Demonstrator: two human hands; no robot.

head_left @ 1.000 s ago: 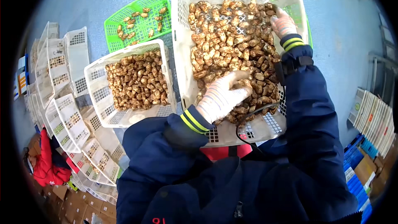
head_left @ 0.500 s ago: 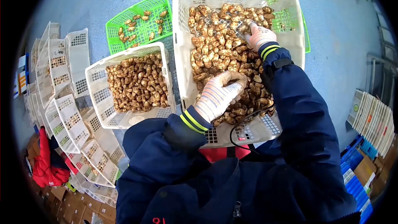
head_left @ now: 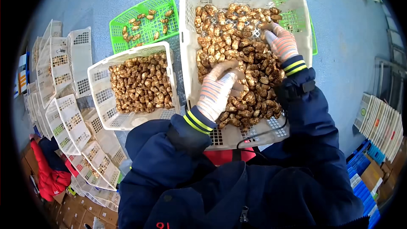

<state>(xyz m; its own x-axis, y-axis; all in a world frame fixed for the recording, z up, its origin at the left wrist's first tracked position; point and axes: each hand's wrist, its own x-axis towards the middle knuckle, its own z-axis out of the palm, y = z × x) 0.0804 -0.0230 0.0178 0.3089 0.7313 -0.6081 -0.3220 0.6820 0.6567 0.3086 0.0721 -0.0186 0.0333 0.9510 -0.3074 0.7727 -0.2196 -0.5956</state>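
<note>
While brown tubers (head_left: 237, 55) fill the large white crate (head_left: 188, 29), left hand (head_left: 218, 89) rests curled atop them near the front edge; right hand (head_left: 280, 42) pinches one at the far right corner.

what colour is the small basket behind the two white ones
Bright green, a slotted plastic basket holding a few brown pieces; the head view shows it clearly.

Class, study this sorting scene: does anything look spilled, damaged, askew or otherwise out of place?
Nothing stands out. Both gloved hands, left and right, are down among the brown pieces in the large white crate. The smaller white crate and the green crate hold their contents, with none seen on the floor.
</note>
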